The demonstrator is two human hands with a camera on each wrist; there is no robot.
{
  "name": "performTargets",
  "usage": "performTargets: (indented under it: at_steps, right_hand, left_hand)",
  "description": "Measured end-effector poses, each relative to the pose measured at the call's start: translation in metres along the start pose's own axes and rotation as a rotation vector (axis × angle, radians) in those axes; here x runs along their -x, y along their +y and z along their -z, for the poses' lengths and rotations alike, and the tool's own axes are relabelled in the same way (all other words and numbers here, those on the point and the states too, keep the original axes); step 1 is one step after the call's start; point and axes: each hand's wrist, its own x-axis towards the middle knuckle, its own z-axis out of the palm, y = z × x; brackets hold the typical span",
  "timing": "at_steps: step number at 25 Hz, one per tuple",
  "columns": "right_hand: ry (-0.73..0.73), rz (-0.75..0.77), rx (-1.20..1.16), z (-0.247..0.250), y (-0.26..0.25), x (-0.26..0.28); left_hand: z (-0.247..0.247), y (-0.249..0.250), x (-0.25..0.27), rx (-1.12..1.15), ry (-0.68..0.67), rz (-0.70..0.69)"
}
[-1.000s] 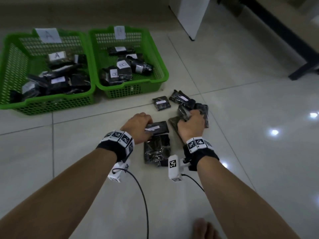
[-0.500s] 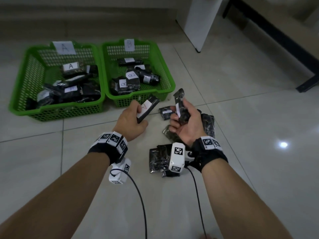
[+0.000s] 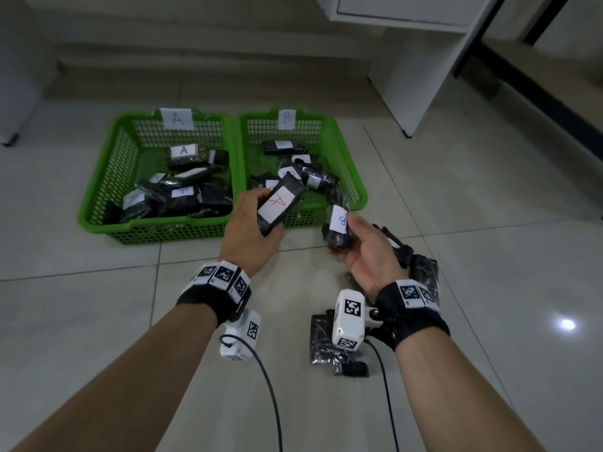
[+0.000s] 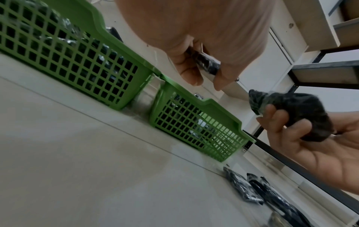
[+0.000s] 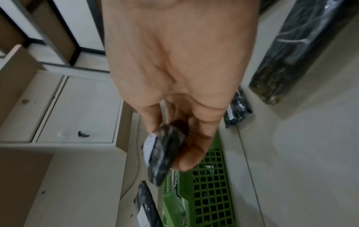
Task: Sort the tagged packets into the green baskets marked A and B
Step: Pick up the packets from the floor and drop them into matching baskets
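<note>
On the tiled floor [image 3: 81, 321], at far left, stands the green basket marked A [image 3: 98, 190], with a white card lettered A on its rear wall. It holds a heap of black packets [image 3: 182, 190], several showing white tags. Touching its right wall is the green basket marked B [image 3: 352, 181], carded B at the rear and partly filled with further tagged packets [image 3: 313, 177].

In front of the seam between the two baskets, the left hand [image 3: 248, 233] is raised above the floor. Its fingers and thumb are curled round the lower end of a flat black packet tagged A [image 3: 280, 203], which points up and to the right over the front wall of basket B. The tag faces the head camera.

Just right of it, the right hand [image 3: 365, 252] is turned palm-up. Its fingers wrap a rolled black packet tagged B [image 3: 337, 226], which lies across them in front of basket B's near right corner. The two held packets are near each other but apart.

Below and right of the hands, unsorted packets [image 3: 326, 340] lie on the floor, partly hidden by the right wrist camera. More packets [image 3: 424, 275] lie behind the right wrist.

At upper right stands a white cabinet [image 3: 417, 76].
</note>
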Motion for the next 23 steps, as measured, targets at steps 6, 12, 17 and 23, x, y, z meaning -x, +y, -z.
performTargets:
  at_steps: [6, 12, 17, 23]
  right_hand:
    - [0.194, 0.281, 0.386, -0.029, -0.011, -0.040]
    - [0.309, 0.667, 1.216, -0.046, -0.030, -0.094]
    - [0.270, 0.413, 1.806, -0.033, 0.012, -0.107]
    - [0.384, 0.789, 1.552, -0.017, -0.001, -0.078]
  left_hand:
    - [0.014, -0.009, -0.026, -0.123, 0.036, -0.058]
    - [0.047, -0.024, -0.080, -0.293, 0.245, 0.014]
    - [0.078, -0.071, -0.095, -0.459, 0.270, 0.167]
    - [0.071, -0.073, -0.095, -0.701, 0.049, 0.335]
